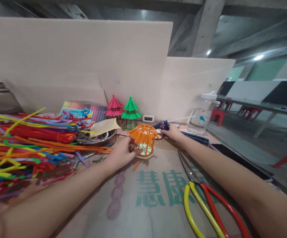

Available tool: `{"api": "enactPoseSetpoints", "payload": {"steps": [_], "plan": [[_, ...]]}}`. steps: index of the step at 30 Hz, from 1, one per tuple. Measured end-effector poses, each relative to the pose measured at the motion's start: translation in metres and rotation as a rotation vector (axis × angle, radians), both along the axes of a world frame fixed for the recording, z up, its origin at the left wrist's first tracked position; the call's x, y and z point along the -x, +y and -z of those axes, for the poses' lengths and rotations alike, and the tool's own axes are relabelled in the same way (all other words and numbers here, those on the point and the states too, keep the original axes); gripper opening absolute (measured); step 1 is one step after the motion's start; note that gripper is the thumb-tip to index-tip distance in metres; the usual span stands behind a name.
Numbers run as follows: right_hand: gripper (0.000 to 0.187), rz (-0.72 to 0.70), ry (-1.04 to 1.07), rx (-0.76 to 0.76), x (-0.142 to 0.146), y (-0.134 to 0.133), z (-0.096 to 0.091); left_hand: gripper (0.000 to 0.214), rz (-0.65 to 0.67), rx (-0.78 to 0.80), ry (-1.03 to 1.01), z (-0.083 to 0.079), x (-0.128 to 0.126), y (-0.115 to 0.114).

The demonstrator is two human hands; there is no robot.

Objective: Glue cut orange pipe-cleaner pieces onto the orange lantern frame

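Note:
My left hand (122, 152) is closed round the side of a small orange pavilion model (143, 138) made of pipe cleaners, which stands on a pale round base on the cardboard sheet (143, 201). My right hand (172, 133) reaches past the model and grips a blue glue gun (161, 125) lying on the table behind it. A short orange piece (136, 165) lies loose just in front of the model.
A large heap of coloured pipe cleaners (26, 142) fills the left. Pink (114, 107) and green (131, 110) pavilion models stand at the back, with a small white clock (148, 118) and a clear bottle (203, 114). Two pairs of scissors (203, 198) lie at front right.

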State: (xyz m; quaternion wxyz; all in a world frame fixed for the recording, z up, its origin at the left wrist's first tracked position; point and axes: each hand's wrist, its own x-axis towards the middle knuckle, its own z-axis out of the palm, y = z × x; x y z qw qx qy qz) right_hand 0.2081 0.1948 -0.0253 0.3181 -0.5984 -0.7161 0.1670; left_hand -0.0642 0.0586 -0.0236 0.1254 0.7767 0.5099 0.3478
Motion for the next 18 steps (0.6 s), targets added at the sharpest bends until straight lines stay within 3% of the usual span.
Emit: {"api": "enactPoseSetpoints", "payload": {"steps": [7,13,18], "plan": [[0.027,0.039,0.092,-0.018,-0.008,-0.031,-0.013,0.039,-0.042,-0.058,0.118,-0.005,-0.001,-0.002],[0.038,0.004,0.168,-0.079,-0.022,-0.094,-0.026,0.036,0.008,-0.137,0.092,-0.005,-0.002,-0.003],[0.035,-0.078,0.218,-0.236,-0.023,-0.146,-0.027,0.036,-0.009,-0.151,0.108,0.0,0.001,-0.002]]}}
